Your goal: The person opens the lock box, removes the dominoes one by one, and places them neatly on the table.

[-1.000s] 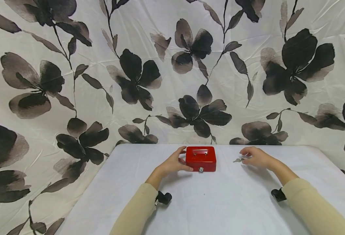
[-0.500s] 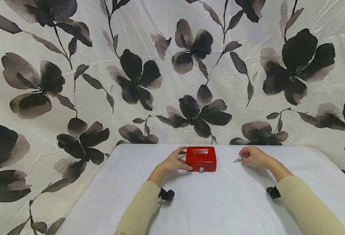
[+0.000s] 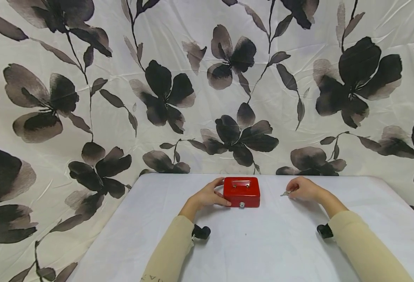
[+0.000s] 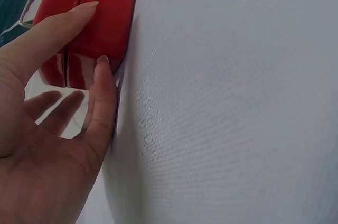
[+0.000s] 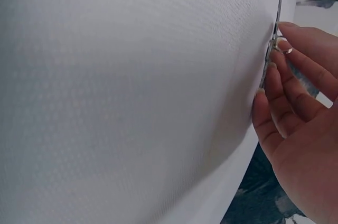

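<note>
A small red cash box [image 3: 241, 197] with a metal carry handle on its lid and a round lock on its front stands near the far edge of the table. My left hand [image 3: 207, 196] grips its left end, thumb on the front face, a finger reaching to the back corner. In the left wrist view the thumb lies across the red front of the cash box [image 4: 108, 26], and another fingertip touches the lower corner. To the right, my right hand [image 3: 305, 189] pinches small silver keys [image 3: 285, 193]. The right wrist view shows the keys [image 5: 279, 10] edge-on with a thin ring at the fingertips.
White cloth covers the table [image 3: 245, 250]. A floral curtain [image 3: 179, 98] hangs right behind its far edge. Black wrist cameras are strapped at both cream sleeves [image 3: 362, 239].
The right fingers have closed in on the keys, and the right forearm has shifted slightly to the left. The left forearm has edged right, while the cash box stays in place.
</note>
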{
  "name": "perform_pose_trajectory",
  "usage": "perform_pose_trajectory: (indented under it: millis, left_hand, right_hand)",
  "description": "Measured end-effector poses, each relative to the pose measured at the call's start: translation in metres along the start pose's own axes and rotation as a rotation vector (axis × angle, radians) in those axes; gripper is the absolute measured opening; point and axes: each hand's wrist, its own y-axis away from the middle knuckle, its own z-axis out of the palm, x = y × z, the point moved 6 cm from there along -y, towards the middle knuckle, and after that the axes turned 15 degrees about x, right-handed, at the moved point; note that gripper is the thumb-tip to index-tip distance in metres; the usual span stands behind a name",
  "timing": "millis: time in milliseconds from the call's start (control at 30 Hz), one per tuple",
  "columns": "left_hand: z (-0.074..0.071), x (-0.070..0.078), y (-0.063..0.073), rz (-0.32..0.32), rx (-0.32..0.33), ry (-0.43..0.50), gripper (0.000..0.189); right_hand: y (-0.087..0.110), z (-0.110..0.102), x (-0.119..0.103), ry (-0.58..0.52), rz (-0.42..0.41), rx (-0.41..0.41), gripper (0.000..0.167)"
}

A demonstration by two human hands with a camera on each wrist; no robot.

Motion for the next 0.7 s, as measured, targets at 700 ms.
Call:
perform_pose_trajectory:
  millis: [700]
  left_hand:
    - [0.0054, -0.0004, -0.0023, 0.003, 0.014, -0.046, 0.099]
  right_hand:
    - [-0.0022, 0.0032, 0.0012, -0.02, 0.014, -0.029, 0.009]
